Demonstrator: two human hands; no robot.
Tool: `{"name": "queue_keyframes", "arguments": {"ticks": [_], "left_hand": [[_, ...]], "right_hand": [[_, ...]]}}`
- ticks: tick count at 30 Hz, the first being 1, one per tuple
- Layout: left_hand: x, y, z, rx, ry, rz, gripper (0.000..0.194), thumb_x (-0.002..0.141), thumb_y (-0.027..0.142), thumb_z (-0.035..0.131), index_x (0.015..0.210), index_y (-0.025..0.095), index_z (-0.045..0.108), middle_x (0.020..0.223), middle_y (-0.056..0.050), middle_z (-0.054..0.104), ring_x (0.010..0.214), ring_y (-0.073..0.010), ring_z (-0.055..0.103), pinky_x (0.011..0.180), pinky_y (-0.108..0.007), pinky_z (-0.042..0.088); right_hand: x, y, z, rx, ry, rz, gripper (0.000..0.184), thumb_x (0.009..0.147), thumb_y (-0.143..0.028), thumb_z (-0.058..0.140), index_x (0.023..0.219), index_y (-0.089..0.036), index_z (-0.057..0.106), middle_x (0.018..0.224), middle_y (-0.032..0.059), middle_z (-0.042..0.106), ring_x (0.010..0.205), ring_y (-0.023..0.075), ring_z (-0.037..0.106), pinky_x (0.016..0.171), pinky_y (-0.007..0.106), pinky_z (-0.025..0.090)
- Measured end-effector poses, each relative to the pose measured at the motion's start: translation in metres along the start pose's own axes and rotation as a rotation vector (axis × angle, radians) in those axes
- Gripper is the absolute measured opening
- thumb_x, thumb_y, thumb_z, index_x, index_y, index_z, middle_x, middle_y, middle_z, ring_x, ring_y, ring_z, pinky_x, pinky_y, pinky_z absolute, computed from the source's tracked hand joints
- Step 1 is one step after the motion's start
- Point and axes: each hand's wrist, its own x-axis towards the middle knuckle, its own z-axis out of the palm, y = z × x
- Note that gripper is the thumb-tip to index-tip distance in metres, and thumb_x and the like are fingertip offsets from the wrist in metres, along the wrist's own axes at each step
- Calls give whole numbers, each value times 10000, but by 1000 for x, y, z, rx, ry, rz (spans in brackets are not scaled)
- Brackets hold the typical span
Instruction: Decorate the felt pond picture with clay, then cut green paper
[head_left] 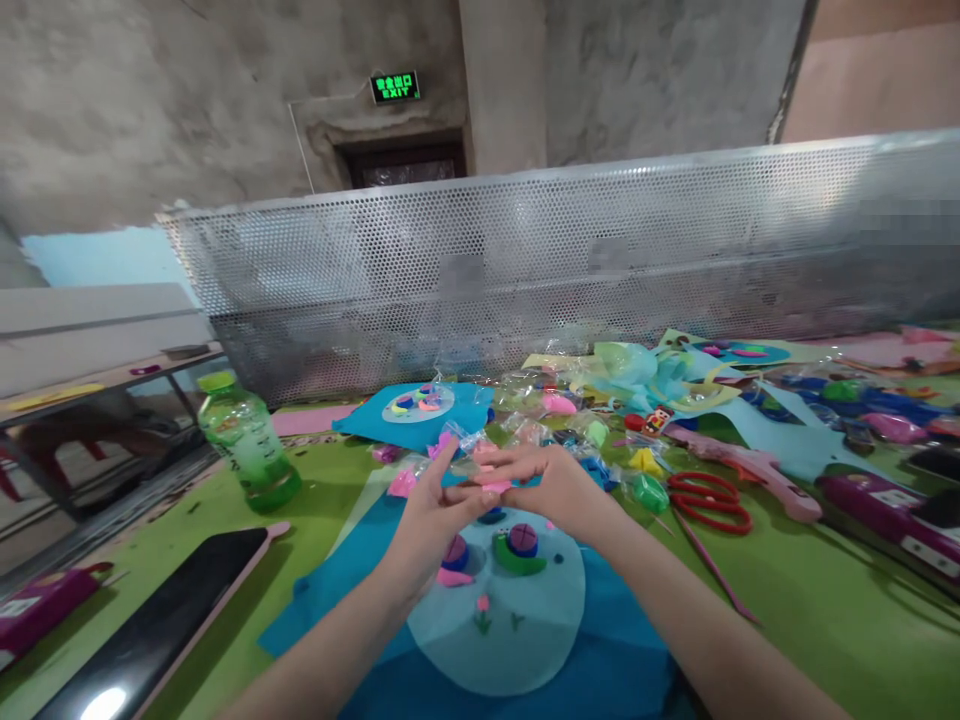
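My left hand (435, 505) and my right hand (544, 485) meet over the craft sheet, their fingers closed around a small piece of pink modelling clay (495, 486). Under them lies a pale blue paper circle (517, 650) on a darker blue sheet (622, 670). On the circle are a green clay snail (520, 553) with a purple and blue shell, another snail (455, 565) with a pink body partly hidden by my left hand, and a pink clay flower (483, 605) with green leaves.
A green drink bottle (251, 445) and a phone (157, 620) lie to the left. Red-handled scissors (709, 502), a pink tool (750, 475) and clay packets (649, 493) are on the right. Behind is another blue craft sheet (367, 415), before a perforated metal panel (525, 240).
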Motion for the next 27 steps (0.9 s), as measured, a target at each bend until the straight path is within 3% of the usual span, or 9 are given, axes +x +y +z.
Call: {"name": "queue_keyframes", "arguments": {"ticks": [3,6,9,12,16,20,24,27], "left_hand": [[1,3,0,-8,33,3,1041,556,217,779,1375,112,146,499,19,656,674,-177,643,787,-296,438],[2,5,-1,-25,56,37,1047,551,280,781,1376,149,150,517,33,662,782,-177,644,840,-275,413],[3,4,-3,-27,72,47,926,623,422,714,1365,208,205,725,-7,712,987,-180,586,896,-264,368],[4,0,-4,-14,68,26,828,675,518,629,1348,205,262,886,-47,704,1039,-199,556,910,-283,352],[0,-1,-1,2,-24,9,879,646,427,698,1354,166,247,769,-45,706,891,-208,620,846,-294,397],[-6,4,3,58,-30,37,982,616,301,745,1379,160,144,697,-27,698,792,-203,639,757,-288,449],[-7,8,4,101,44,53,1084,543,248,786,1384,164,108,467,61,608,584,-174,604,632,-264,458],[-5,8,4,87,75,78,1092,540,272,786,1384,179,99,449,76,598,564,-156,589,618,-238,448]], "right_hand": [[0,1,-7,13,-20,-38,225,704,-283,662,928,-298,679,1131,13,623,1126,226,506,981,410,361],[0,1,-15,2,28,-25,192,703,-275,664,891,-299,695,1111,12,634,1114,230,516,928,396,422],[-1,1,-19,-66,83,5,478,663,-247,691,1123,-313,579,1196,20,579,1131,257,491,817,398,489],[-1,1,-14,-107,35,3,745,629,-253,713,1295,-319,386,1253,30,528,1099,239,506,795,375,490],[-1,-1,-4,-112,34,-17,532,616,-219,715,1128,-265,582,1131,36,612,959,203,581,774,342,487],[-1,-2,1,-51,17,-55,262,674,-203,678,926,-276,689,1132,28,619,1044,207,558,851,350,458],[-4,-4,3,26,-68,-135,277,722,-182,651,949,-341,661,1116,-29,629,1091,172,536,982,347,367],[-5,-7,1,65,-80,-142,298,742,-154,628,927,-385,655,1075,-77,642,1106,162,526,1014,364,341]]}}
